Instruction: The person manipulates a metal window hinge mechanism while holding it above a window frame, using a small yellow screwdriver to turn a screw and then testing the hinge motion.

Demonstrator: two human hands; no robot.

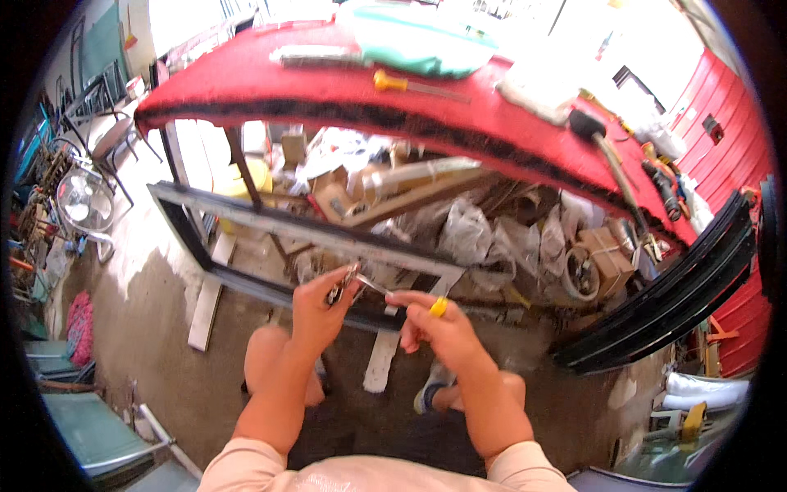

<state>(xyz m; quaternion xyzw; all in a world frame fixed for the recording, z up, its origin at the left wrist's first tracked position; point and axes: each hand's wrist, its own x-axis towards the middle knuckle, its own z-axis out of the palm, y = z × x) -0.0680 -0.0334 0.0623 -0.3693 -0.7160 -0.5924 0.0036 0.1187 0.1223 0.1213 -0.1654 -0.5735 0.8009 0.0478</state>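
Note:
Above the floor, my left hand pinches a small metal fitting; its exact kind is too small to tell. My right hand is closed around a screwdriver, whose yellow handle shows above the fingers. The screwdriver's thin shaft points left, its tip at or very near the fitting. Just beyond both hands, a long dark rectangular metal frame leans along the front of the bench, partly hidden by my hands. White strips lie on the floor beneath it.
A red-covered workbench spans the far side, holding another yellow-handled screwdriver, a black-headed mallet and a pale green bag. Boxes and plastic bags crowd underneath. Black metal profiles stand right; a fan stands left.

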